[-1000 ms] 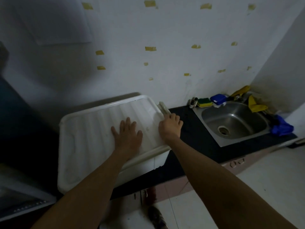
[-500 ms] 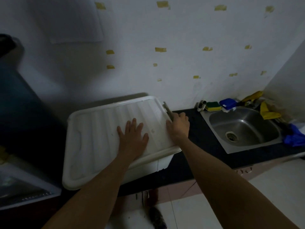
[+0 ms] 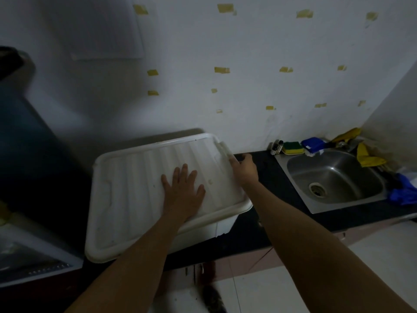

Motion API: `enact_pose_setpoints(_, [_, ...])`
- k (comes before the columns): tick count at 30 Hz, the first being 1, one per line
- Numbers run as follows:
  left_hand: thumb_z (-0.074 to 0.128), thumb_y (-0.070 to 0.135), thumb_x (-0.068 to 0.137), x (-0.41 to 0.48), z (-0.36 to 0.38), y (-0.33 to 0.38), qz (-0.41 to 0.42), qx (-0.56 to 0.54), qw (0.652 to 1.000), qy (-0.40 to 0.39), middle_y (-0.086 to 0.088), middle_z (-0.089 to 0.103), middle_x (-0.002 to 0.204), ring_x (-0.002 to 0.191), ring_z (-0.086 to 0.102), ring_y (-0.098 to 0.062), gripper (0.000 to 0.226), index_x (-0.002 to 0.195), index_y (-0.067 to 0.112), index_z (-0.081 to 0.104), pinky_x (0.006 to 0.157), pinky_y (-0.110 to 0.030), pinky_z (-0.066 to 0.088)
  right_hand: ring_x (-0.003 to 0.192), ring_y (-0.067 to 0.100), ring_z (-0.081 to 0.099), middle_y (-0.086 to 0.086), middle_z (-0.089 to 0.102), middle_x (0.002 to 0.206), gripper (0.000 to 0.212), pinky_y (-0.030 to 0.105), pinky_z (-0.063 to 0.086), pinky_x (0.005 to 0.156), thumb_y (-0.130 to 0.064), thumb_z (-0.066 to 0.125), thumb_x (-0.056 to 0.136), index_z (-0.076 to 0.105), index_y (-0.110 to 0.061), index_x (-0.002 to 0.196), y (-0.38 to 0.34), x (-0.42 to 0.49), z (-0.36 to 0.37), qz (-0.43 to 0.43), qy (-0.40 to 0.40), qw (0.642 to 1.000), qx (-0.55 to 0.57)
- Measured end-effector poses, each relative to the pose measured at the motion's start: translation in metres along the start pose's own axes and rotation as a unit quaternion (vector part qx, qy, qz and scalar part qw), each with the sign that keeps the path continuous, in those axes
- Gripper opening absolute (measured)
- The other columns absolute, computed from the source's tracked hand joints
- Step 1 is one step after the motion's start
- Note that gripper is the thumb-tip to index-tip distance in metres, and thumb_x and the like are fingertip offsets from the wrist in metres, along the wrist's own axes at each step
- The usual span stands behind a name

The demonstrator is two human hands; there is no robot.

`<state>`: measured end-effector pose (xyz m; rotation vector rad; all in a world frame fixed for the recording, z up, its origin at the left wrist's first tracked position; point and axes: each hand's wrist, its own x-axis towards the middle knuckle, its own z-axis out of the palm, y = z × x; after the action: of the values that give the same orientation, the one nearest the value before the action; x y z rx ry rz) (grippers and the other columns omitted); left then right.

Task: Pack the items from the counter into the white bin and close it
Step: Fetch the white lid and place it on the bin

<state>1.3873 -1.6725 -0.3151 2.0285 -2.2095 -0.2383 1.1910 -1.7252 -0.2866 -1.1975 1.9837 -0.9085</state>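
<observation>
A dim kitchen seen from above, over a person's two bare forearms. A white bin sits on a dark surface, set at a slant, with its near left corner hanging past the front edge. A ribbed white lid covers the whole top of the bin, so nothing inside shows.

The left hand lies palm down near the middle of the lid. Its grip is apart, fingers straight and spread, holding nothing. The right hand is at the lid's right rim, just below a small raised tab. Its grip is clamped on the lid, thumb on top of the rim and fingers curled over the outer side.

To the right, well apart from the bin, a steel sink is set into the surface. Behind the sink lies a green and yellow sponge, beside it a yellow cloth, and at the far right a blue cloth. The white wall behind carries scattered bits of yellowish tape.
</observation>
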Motion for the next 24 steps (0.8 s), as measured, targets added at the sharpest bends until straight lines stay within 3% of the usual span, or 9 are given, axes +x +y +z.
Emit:
enact_pose_setpoints(5, [0.022,0.056,0.096,0.0,0.002,0.0,0.0,-0.007,1.0,0.003,0.002,-0.002,0.164,0.15,-0.004,-0.02,0.062,0.152,0.03,0.019,0.115,-0.06,-0.009,0.108,0.033,0.06,0.012,0.063,0.116,0.055,0.043,0.048,0.087,-0.052,0.038,0.098,0.058,-0.007,0.122,-0.001,0.013,0.005,-0.012,-0.063,0.994,-0.085])
enact_pose_setpoints(9, [0.022,0.056,0.095,-0.001,0.001,-0.001,-0.001,-0.006,1.0,0.005,0.002,-0.001,0.164,0.15,-0.004,-0.02,0.062,0.152,0.03,0.02,0.115,-0.06,-0.009,0.117,0.034,0.056,0.018,0.058,0.129,0.055,0.039,0.044,0.094,-0.044,0.041,0.101,0.054,0.0,0.131,-0.009,0.024,0.002,-0.003,-0.115,0.985,-0.127])
enact_pose_setpoints(14, [0.022,0.056,0.095,0.0,0.001,-0.002,0.001,-0.007,1.0,0.005,0.002,0.0,0.164,0.15,-0.003,-0.02,0.062,0.152,0.03,0.021,0.115,-0.06,-0.008,0.099,0.03,0.056,0.015,0.058,0.121,0.041,0.039,0.043,0.079,-0.043,0.04,0.101,0.048,-0.01,0.124,-0.002,0.007,0.018,-0.017,-0.085,0.965,-0.248])
enact_pose_setpoints(18, [0.028,0.052,0.096,0.0,-0.001,-0.004,0.005,-0.029,1.0,0.0,0.004,0.005,0.164,0.15,0.001,-0.017,0.058,0.15,0.031,0.026,0.118,-0.054,-0.008,0.115,0.037,0.053,0.017,0.054,0.129,0.046,0.048,0.045,0.096,-0.044,0.036,0.101,0.042,-0.011,0.132,0.002,0.005,0.013,-0.012,-0.109,0.971,-0.21])
enact_pose_setpoints(21, [0.042,0.038,0.094,0.002,-0.013,-0.025,0.029,-0.078,0.995,0.054,0.003,0.028,0.158,0.143,0.029,-0.015,0.046,0.139,0.028,0.047,0.118,-0.041,0.015,0.124,0.038,0.048,0.017,0.05,0.136,0.055,0.051,0.04,0.104,-0.049,0.033,0.1,0.038,-0.01,0.139,-0.003,0.009,0.008,0.001,-0.13,0.962,-0.24])
enact_pose_setpoints(24, [0.051,0.025,0.092,0.002,-0.028,-0.065,0.016,-0.114,0.989,0.096,-0.009,0.041,0.149,0.13,0.043,-0.03,0.037,0.125,0.013,0.06,0.108,-0.036,0.034,0.128,0.039,0.042,0.02,0.043,0.14,0.057,0.049,0.038,0.103,-0.047,0.029,0.101,0.037,-0.005,0.139,-0.006,0.008,0.013,-0.029,-0.098,0.952,-0.288])
